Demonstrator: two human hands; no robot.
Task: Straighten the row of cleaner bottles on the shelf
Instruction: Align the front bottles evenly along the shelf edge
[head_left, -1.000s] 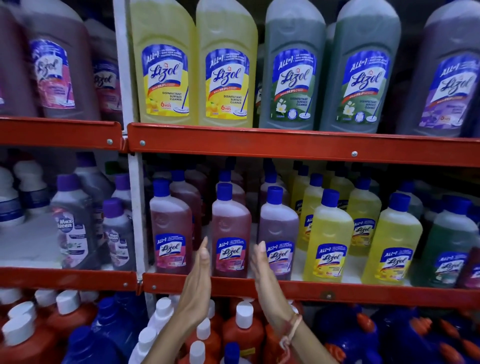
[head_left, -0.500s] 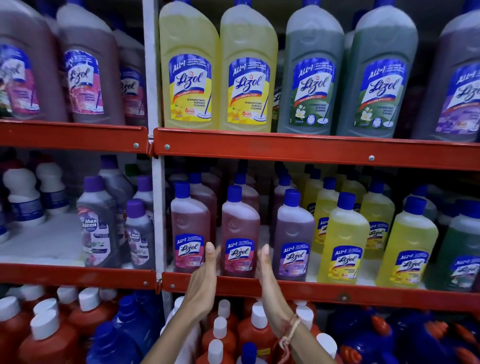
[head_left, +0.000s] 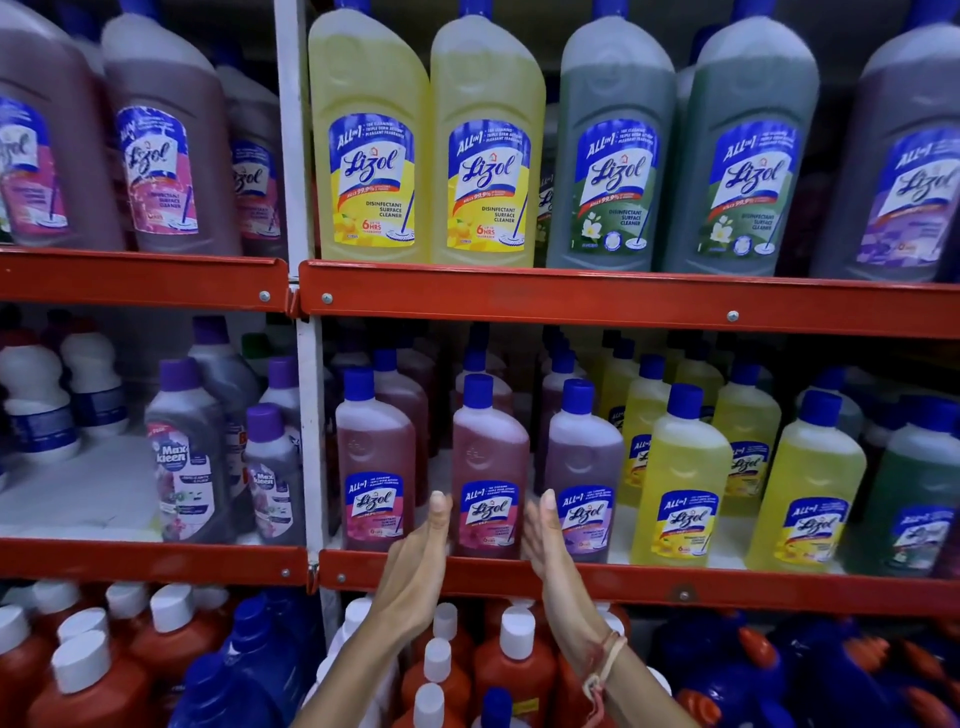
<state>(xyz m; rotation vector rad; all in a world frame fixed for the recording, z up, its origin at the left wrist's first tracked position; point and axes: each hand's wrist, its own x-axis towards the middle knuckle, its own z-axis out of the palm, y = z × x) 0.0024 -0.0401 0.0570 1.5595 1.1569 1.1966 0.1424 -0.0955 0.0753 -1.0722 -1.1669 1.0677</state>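
Observation:
On the middle shelf stands a front row of small Lizol bottles with blue caps. From the left there are a pink bottle, a second pink bottle, a purple bottle, two yellow bottles and a green bottle. My left hand and my right hand are held flat with palms facing each other. They flank the lower part of the second pink bottle at label height. I cannot tell whether the palms touch it.
Large Lizol bottles fill the top shelf, close above. More small bottles stand in rows behind the front row. Max Kleen bottles stand beyond the white upright. Red and blue bottles with white caps crowd the shelf under my wrists.
The view has shifted, so the shelves sit further right in frame. Both hands stay either side of the second pink bottle, slightly closer together than a second ago.

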